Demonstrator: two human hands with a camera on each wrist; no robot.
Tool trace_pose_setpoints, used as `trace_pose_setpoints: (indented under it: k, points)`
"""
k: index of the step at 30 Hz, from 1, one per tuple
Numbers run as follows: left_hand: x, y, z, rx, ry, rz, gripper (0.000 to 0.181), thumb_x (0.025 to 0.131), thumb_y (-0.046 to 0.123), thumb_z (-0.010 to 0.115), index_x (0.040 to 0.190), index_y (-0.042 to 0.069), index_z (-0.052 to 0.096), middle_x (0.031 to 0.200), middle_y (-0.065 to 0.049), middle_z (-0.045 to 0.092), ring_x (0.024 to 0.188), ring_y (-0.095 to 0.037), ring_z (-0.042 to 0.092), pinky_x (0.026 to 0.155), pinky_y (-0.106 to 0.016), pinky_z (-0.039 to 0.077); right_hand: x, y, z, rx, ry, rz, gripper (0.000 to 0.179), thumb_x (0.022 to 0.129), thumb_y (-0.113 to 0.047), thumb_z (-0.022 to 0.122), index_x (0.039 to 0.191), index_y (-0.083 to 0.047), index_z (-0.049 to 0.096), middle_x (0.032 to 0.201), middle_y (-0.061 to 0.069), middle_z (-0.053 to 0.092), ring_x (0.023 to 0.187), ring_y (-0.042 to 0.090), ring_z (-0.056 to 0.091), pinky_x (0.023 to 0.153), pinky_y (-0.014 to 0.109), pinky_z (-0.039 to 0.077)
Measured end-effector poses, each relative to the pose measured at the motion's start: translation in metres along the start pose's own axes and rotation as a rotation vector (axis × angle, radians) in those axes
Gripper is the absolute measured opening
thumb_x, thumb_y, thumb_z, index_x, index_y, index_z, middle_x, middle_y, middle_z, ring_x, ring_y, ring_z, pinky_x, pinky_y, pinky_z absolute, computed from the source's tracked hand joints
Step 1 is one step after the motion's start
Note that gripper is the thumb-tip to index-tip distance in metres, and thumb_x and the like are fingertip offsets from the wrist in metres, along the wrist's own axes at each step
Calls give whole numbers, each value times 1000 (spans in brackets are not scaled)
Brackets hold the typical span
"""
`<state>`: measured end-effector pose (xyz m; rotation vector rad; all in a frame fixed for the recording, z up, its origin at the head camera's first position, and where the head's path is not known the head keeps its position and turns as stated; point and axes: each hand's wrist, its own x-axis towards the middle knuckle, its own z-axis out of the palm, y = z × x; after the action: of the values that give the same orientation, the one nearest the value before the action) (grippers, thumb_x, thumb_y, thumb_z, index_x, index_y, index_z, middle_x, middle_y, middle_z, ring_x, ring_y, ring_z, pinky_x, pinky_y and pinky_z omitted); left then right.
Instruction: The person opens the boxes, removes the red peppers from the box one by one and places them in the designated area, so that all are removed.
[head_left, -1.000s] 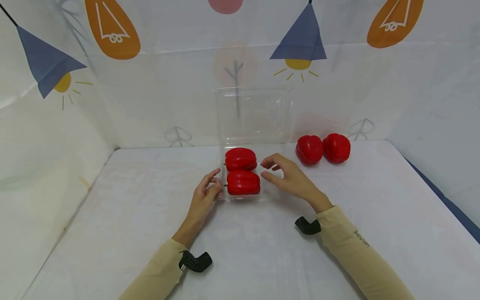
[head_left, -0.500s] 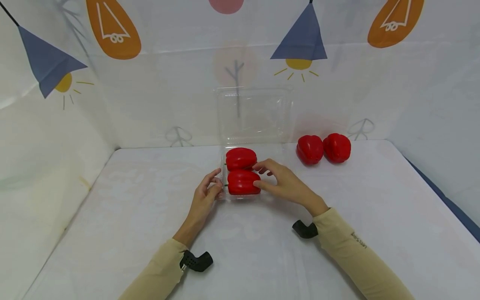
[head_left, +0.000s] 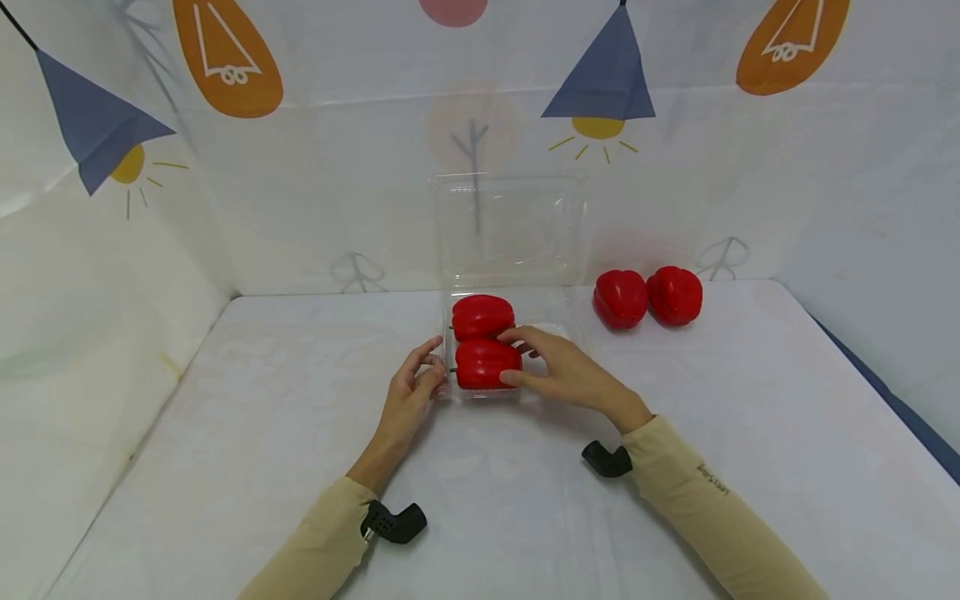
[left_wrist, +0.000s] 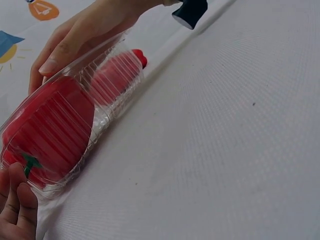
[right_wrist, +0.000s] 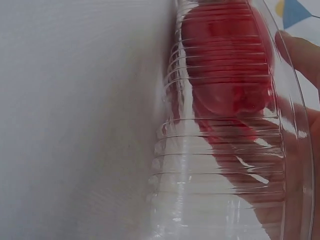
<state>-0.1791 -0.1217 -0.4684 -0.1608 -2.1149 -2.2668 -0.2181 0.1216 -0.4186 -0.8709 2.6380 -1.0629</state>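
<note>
A clear plastic clamshell container (head_left: 517,396) stands with its lid (head_left: 510,229) raised against the back cloth. On its left side lie two red bell peppers, a rear one (head_left: 482,317) and a front one (head_left: 486,365). My right hand (head_left: 562,371) reaches over the rim, thumb and fingers around the front pepper's right end. My left hand (head_left: 411,383) holds the container's left edge; its fingertips (left_wrist: 25,210) sit outside the wall close to the green stem (left_wrist: 31,162) in the left wrist view. In the right wrist view, ribbed plastic (right_wrist: 225,165) covers part of the right hand.
Two more red bell peppers, one (head_left: 620,299) beside another (head_left: 674,296), stand at the back right of the white-covered table (head_left: 300,375). A patterned cloth (head_left: 337,167) hangs behind the table. Each sleeve carries a black camera mount (head_left: 393,522).
My right hand has moved left from beside the container to the front pepper's right end, its fingers closing around it. The left hand and the peppers stay in place.
</note>
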Motion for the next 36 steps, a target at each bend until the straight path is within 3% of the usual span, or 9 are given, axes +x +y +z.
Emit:
trace_pose_setpoints:
  k: [7, 14, 25, 36]
  points:
    - [1, 1, 1, 8, 8, -6, 44, 94, 0, 45, 137, 11, 46, 97, -3, 47, 75, -9, 51, 66, -16, 46, 2, -1, -1, -6, -83, 67, 69, 80, -50, 68, 138, -27, 40, 130, -6, 52, 111, 15, 55, 84, 31, 53]
    - [1, 1, 0, 14, 10, -1, 45, 94, -1, 44, 137, 9, 45, 96, -1, 48, 74, -9, 52, 66, -16, 46, 4, -4, -2, 49, -129, 77, 71, 80, -48, 69, 140, -27, 37, 130, -2, 52, 110, 20, 56, 78, 30, 55]
    - [0, 1, 0, 10, 19, -2, 44, 94, -1, 45, 136, 10, 46, 97, -4, 46, 73, -5, 52, 65, -15, 46, 6, -4, 0, 53, -96, 75, 70, 79, -48, 70, 139, -25, 40, 125, -2, 55, 107, 18, 57, 73, 27, 55]
    - [-1, 2, 1, 29, 23, -16, 43, 95, 2, 47, 136, 13, 47, 99, -3, 46, 74, -6, 52, 67, -15, 46, 2, -4, -2, 17, -25, 29, 62, 87, -45, 61, 141, -23, 41, 126, -2, 58, 106, 15, 60, 88, 37, 53]
